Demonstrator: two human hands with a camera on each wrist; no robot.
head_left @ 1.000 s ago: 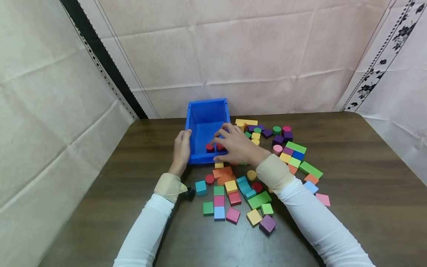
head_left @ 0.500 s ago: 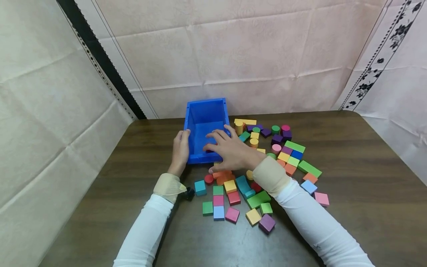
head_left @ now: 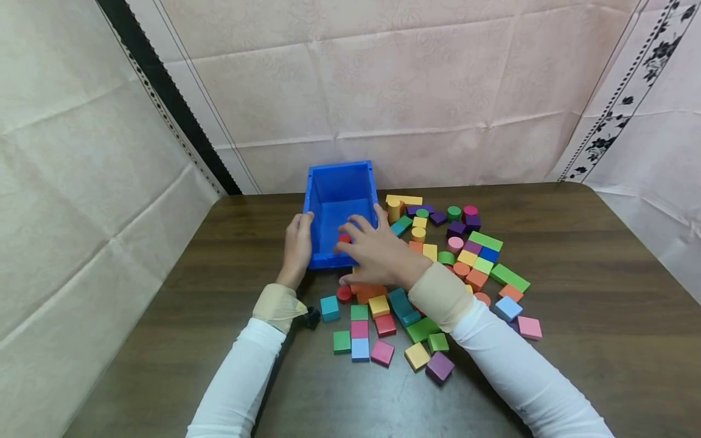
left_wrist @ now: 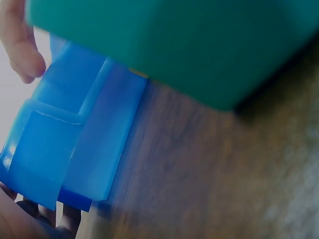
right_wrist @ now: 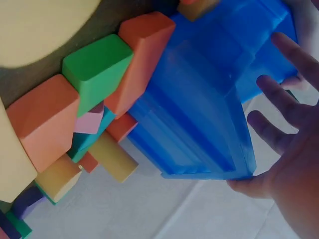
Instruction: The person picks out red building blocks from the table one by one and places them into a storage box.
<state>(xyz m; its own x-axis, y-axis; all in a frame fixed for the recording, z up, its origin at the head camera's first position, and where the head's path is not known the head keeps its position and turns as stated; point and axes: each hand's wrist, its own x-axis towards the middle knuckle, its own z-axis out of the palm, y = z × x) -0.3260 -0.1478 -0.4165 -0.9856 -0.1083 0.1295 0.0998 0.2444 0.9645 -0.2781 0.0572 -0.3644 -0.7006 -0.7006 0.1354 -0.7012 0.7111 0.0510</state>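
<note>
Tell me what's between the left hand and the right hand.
The blue bin, with a red block inside, lies between the left hand and the right hand. The head view shows this.

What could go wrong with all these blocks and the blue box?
The right hand reaches over the side of the blue box, so it might bump the box, though the left hand holds the other side.

The right cuff partly hides the long green block in the head view, so the arm might brush blocks out of place.

Blocks sit close together, so grabbing one could push its neighbours.
</note>
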